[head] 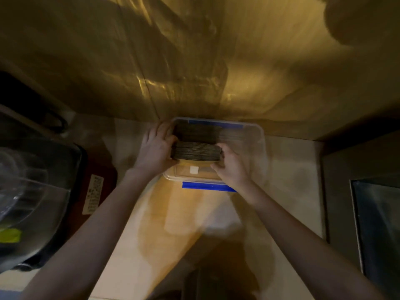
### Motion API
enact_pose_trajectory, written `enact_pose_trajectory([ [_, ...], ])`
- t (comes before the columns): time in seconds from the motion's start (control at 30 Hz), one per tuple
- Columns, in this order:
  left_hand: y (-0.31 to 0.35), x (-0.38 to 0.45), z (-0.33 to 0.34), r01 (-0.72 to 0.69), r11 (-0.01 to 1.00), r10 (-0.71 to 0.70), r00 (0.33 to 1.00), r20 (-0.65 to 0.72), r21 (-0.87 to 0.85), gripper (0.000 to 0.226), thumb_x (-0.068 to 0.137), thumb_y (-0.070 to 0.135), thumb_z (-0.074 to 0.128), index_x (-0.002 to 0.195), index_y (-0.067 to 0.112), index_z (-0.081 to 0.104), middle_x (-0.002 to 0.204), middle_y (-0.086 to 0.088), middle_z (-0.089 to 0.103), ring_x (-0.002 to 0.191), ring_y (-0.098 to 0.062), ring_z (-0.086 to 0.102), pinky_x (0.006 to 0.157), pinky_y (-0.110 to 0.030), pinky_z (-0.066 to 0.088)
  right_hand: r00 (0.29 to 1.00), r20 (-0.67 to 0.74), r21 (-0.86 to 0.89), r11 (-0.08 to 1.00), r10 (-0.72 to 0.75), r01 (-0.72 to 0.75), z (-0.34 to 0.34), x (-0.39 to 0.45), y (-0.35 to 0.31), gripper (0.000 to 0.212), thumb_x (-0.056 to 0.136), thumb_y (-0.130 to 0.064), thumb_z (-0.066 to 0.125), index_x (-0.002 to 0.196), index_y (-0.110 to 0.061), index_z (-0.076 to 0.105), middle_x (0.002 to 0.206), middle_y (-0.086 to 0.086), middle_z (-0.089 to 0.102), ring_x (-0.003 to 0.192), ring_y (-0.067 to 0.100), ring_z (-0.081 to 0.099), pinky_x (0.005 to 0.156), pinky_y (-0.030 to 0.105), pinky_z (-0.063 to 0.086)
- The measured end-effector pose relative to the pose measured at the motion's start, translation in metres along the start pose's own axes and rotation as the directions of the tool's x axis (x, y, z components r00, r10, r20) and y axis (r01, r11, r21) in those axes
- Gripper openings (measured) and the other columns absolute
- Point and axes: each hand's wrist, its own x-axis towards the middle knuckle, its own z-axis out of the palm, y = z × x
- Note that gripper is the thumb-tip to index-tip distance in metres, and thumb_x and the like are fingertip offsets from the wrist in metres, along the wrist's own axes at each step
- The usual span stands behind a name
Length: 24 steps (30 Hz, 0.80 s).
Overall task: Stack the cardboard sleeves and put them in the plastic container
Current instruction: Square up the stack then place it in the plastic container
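Note:
A clear plastic container (pixel 257 146) with blue clips stands on the light counter against the wall. Both hands hold a thick stack of flattened cardboard sleeves (pixel 197 151) edge-up over the container's near half. My left hand (pixel 154 148) presses the stack's left end. On the right end, my right hand (pixel 232 164) grips the same stack. Another dark stack of sleeves (pixel 194 132) stands inside the container at its far side. The scene is dim and blurred.
A blue clip (pixel 207 187) marks the container's near edge. A glass bowl (pixel 32 191) sits on a dark appliance at the left. A dark box-like surface (pixel 376 224) stands at the right. A shiny golden wall (pixel 194 61) rises right behind the container.

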Motion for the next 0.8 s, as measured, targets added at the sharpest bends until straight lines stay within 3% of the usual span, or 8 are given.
enact_pose_trajectory([
  [0.1, -0.002, 0.007, 0.007, 0.063, 0.998, -0.064, 0.998, 0.026, 0.022, 0.067, 0.074, 0.033, 0.066, 0.133, 0.016, 0.041, 0.156, -0.015, 0.012, 0.143, -0.034, -0.001, 0.116, -0.048, 0.0, 0.998, 0.049, -0.008, 0.999, 0.044, -0.043, 0.009, 0.009, 0.001, 0.049, 0.084, -0.007, 0.061, 0.128, -0.011, 0.041, 0.121, 0.012, 0.062, 0.113, 0.024, 0.058, 0.086, 0.018, 0.038],
  [0.23, -0.004, 0.007, 0.016, 0.111, 0.994, -0.111, 0.993, -0.027, -0.014, 0.074, 0.076, 0.032, 0.064, 0.14, 0.017, 0.029, 0.155, -0.018, 0.011, 0.143, -0.036, 0.001, 0.115, -0.048, 0.002, 0.99, 0.09, 0.043, 0.993, 0.11, -0.114, 0.011, 0.013, -0.001, 0.05, 0.088, -0.008, 0.055, 0.133, -0.012, 0.035, 0.124, 0.014, 0.061, 0.115, 0.027, 0.056, 0.088, 0.025, 0.04],
  [0.37, -0.003, 0.002, 0.018, 0.13, 0.989, -0.134, 0.989, -0.059, -0.071, 0.073, 0.078, 0.028, 0.062, 0.141, 0.018, 0.027, 0.155, -0.018, 0.012, 0.143, -0.034, 0.003, 0.115, -0.048, 0.007, 0.985, 0.131, 0.079, 0.989, 0.112, -0.123, 0.007, 0.012, -0.001, 0.043, 0.088, -0.006, 0.054, 0.128, -0.013, 0.043, 0.122, 0.011, 0.062, 0.114, 0.023, 0.056, 0.087, 0.021, 0.038],
  [0.5, -0.002, -0.001, 0.022, 0.137, 0.989, -0.14, 0.988, -0.058, -0.054, 0.074, 0.081, 0.025, 0.059, 0.143, 0.018, 0.02, 0.156, -0.016, 0.011, 0.143, -0.033, 0.004, 0.115, -0.047, 0.01, 0.976, 0.142, 0.203, 0.96, 0.164, -0.191, 0.001, 0.013, -0.004, 0.033, 0.089, -0.008, 0.049, 0.121, -0.016, 0.051, 0.11, 0.007, 0.064, 0.098, 0.014, 0.056, 0.076, 0.023, 0.041],
  [0.57, 0.002, -0.001, 0.026, 0.152, 0.987, -0.153, 0.987, -0.038, -0.045, 0.073, 0.082, 0.025, 0.058, 0.143, 0.017, 0.019, 0.156, -0.014, 0.009, 0.144, -0.032, 0.003, 0.115, -0.047, 0.011, 0.936, 0.099, 0.4, 0.848, 0.337, -0.348, 0.002, 0.017, -0.006, 0.029, 0.093, -0.012, 0.043, 0.12, -0.014, 0.053, 0.104, 0.003, 0.058, 0.092, 0.013, 0.053, 0.069, 0.023, 0.041],
  [0.67, 0.008, -0.003, 0.031, 0.193, 0.974, -0.19, 0.981, 0.034, -0.118, 0.08, 0.082, 0.022, 0.058, 0.145, 0.015, 0.008, 0.157, -0.015, 0.003, 0.144, -0.032, 0.001, 0.115, -0.044, 0.014, 0.803, 0.213, 0.683, 0.503, 0.557, -0.53, 0.01, 0.026, -0.008, 0.027, 0.094, -0.024, 0.041, 0.115, -0.018, 0.056, 0.117, 0.006, 0.059, 0.108, 0.022, 0.053, 0.098, 0.035, 0.041],
  [0.8, 0.013, -0.004, 0.038, 0.239, 0.919, -0.231, 0.971, 0.063, -0.312, 0.088, 0.082, 0.012, 0.058, 0.145, 0.017, -0.004, 0.157, -0.015, -0.002, 0.14, -0.033, 0.023, 0.109, -0.038, 0.032, 0.751, 0.268, 0.879, 0.167, 0.603, -0.447, 0.02, 0.032, -0.013, 0.04, 0.096, -0.036, 0.035, 0.125, -0.013, 0.048, 0.122, 0.011, 0.056, 0.121, 0.029, 0.049, 0.109, 0.044, 0.035],
])
